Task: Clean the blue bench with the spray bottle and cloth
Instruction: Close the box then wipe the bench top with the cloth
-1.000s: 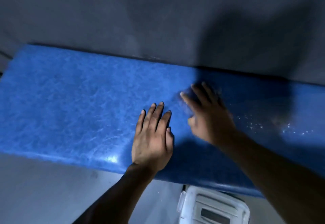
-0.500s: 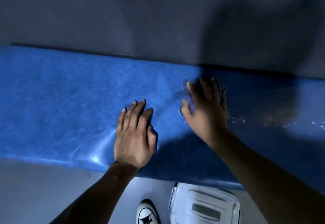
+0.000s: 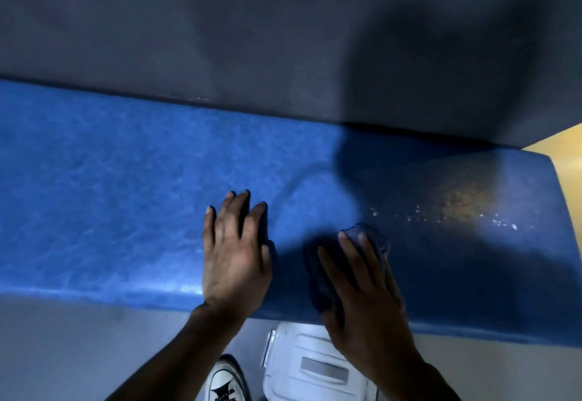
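The blue padded bench runs across the view against a grey wall. My left hand lies flat on the seat near its front edge, fingers spread, holding nothing. Just to its right, my right hand presses a dark blue cloth onto the seat; the cloth shows past my fingertips and beside my thumb. Spray droplets and a brownish patch lie on the seat to the right of the cloth. No spray bottle is in view.
A white plastic container sits on the grey floor below the bench's front edge, with my white sneaker beside it. The bench's right end meets a yellow floor strip. A grey wall backs the seat.
My right hand has pulled the cloth back from near the wall toward the front edge. The view has shifted right, showing the bench's right end; my left hand stays flat.
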`<action>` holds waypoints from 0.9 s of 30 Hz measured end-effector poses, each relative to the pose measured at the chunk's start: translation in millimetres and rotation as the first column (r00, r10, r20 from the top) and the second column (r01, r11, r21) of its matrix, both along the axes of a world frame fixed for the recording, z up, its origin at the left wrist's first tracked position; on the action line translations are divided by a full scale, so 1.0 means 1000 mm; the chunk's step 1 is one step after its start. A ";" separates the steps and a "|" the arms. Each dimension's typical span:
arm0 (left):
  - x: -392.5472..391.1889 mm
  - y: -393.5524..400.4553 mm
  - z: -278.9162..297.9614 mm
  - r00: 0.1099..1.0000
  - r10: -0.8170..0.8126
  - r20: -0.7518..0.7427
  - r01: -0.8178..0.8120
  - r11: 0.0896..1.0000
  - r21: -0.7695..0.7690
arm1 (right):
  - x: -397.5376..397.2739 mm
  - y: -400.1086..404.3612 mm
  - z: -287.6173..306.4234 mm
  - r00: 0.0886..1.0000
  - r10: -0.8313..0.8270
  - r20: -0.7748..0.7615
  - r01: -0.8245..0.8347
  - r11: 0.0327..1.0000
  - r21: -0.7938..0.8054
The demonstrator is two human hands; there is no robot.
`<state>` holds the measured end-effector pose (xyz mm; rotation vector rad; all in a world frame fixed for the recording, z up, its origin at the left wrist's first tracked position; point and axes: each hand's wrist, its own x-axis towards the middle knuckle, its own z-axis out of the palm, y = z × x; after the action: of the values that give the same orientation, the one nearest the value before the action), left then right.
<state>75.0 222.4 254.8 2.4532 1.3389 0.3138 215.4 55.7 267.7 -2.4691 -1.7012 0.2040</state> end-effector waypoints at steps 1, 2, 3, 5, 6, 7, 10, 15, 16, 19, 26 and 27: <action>0.012 -0.011 0.000 1.000 0.001 -0.006 -0.001 1.000 -0.007 | 0.007 0.001 0.001 0.999 0.049 -0.007 -0.049 0.999 0.006; 0.023 -0.022 0.000 1.000 0.009 -0.014 -0.009 1.000 -0.010 | 0.015 0.003 0.001 0.995 0.099 -0.014 -0.099 0.995 0.019; 0.034 -0.032 -0.001 0.999 0.023 -0.028 -0.023 1.000 -0.012 | 0.024 0.007 0.000 0.989 0.144 -0.015 -0.144 0.989 0.030; 0.049 -0.044 -0.001 0.995 0.059 -0.075 -0.059 0.998 -0.008 | 0.043 0.014 -0.001 0.977 0.212 -0.002 -0.212 0.977 0.032; 0.053 -0.048 -0.002 0.993 0.074 -0.098 -0.074 0.997 0.001 | 0.052 0.018 -0.002 0.971 0.237 0.010 -0.237 0.971 0.030; 0.055 -0.049 -0.002 0.991 0.084 -0.105 -0.083 0.996 0.016 | 0.062 0.023 -0.002 0.966 0.257 0.024 -0.257 0.966 0.024; 0.055 -0.049 -0.007 0.991 0.104 -0.081 -0.098 0.992 0.075 | 0.098 0.044 -0.006 0.955 0.290 0.062 -0.290 0.957 -0.005; 0.060 -0.051 -0.014 0.988 0.138 -0.073 -0.129 0.985 0.113 | 0.162 0.091 -0.015 0.975 0.214 0.053 -0.218 0.972 0.089; 0.060 -0.050 -0.014 0.988 0.139 -0.071 -0.131 0.985 0.115 | 0.170 0.099 -0.017 0.982 0.185 0.043 -0.189 0.977 0.102; 0.060 -0.049 -0.015 0.987 0.138 -0.082 -0.129 0.985 0.111 | 0.174 0.112 -0.018 0.997 0.076 0.024 -0.078 0.990 0.114; 0.061 -0.051 -0.013 0.985 0.162 -0.062 -0.154 0.981 0.117 | 0.154 0.105 -0.011 0.996 -0.084 -0.033 0.086 0.995 0.057; 0.061 -0.053 -0.012 0.985 0.164 -0.061 -0.157 0.982 0.108 | 0.151 0.099 -0.010 0.994 -0.097 -0.040 0.099 0.994 0.046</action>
<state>136.4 169.7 243.0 2.4642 1.5924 0.3474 366.6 154.8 257.6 -2.4900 -1.5474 0.1957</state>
